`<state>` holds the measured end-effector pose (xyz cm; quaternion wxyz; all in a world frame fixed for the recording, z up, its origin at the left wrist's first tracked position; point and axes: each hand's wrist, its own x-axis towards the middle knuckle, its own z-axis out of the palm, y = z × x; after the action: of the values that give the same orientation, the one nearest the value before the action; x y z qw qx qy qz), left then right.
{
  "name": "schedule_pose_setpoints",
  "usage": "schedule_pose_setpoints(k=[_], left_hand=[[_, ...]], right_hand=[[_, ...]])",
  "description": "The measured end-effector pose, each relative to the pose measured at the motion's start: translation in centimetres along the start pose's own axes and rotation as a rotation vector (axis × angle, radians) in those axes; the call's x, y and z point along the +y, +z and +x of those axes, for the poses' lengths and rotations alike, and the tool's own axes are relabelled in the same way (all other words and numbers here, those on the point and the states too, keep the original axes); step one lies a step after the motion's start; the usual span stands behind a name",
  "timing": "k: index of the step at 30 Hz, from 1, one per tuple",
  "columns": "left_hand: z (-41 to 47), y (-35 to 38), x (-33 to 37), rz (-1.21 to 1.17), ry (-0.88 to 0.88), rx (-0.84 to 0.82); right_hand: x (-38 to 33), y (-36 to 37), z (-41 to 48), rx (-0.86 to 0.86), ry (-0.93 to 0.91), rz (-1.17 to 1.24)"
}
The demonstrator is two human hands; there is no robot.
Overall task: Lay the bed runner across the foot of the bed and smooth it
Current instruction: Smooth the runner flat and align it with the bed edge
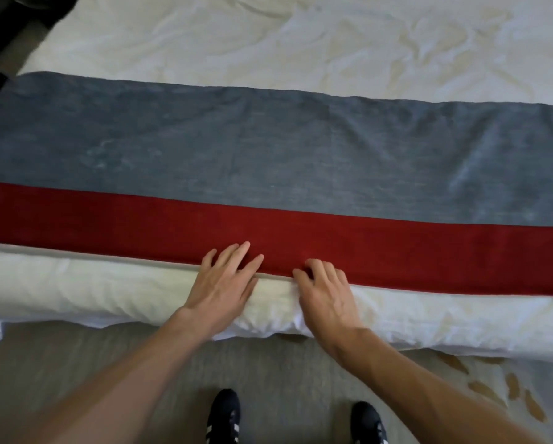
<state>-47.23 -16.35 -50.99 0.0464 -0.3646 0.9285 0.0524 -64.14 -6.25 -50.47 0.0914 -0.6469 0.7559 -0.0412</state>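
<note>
A white, rumpled duvet (268,40) with a faint tan leaf print covers the bed (76,312), seen from its foot. Grey-beige carpet (76,363) runs beneath the edge, where my dark, white-striped shoes (224,415) stand. A dark shape (9,30) fills the far left corner of the room; I cannot tell what it is.

The bed runner (268,161) lies flat across the duvet. Its long axis runs from left to right, slanting slightly towards me on the right, and both ends pass out of view. It has a broad grey-blue band on the far side and a narrower red band on the side nearest me. Soft creases show in the grey-blue part, mostly right of centre. Between the runner's near hem and the foot edge of the bed, a strip of white duvet stays uncovered.

Both my hands meet the runner at that near hem, about midway along the visible length, close together but apart. My left hand (224,280) lies flat with fingers straight and spread, its fingertips resting on the red band and its palm on the duvet, gripping nothing. My right hand (328,293) has its fingers bent at the knuckles, tips on the red band at the hem; I cannot tell whether they pinch the cloth or only press it.
</note>
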Motion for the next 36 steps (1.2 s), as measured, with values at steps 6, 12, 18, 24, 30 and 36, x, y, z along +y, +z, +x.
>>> schedule_pose_setpoints(k=[6, 12, 18, 24, 30, 36], left_hand=[[-1.2, 0.3, -5.8, -0.044, 0.045, 0.016], [-1.7, 1.2, -5.7, -0.07, 0.081, 0.178], [-3.6, 1.5, -6.2, -0.12, 0.198, 0.238], [-5.8, 0.5, -10.6, 0.051, -0.055, -0.02], [-8.1, 2.1, -11.0, 0.08, -0.015, -0.11], [-6.1, 0.3, -14.2, -0.022, -0.111, 0.056]], right_hand=[[-4.5, 0.3, 2.1, 0.062, 0.025, -0.023], [-5.3, 1.5, 1.2, 0.1, 0.012, -0.053], [-7.3, 1.8, 0.5, 0.032, 0.039, -0.031], [-10.3, 1.8, 2.9, -0.078, -0.161, 0.067], [-10.9, 4.1, 2.2, -0.208, -0.195, -0.016], [-13.1, 3.1, 4.7, -0.133, -0.228, 0.031]])
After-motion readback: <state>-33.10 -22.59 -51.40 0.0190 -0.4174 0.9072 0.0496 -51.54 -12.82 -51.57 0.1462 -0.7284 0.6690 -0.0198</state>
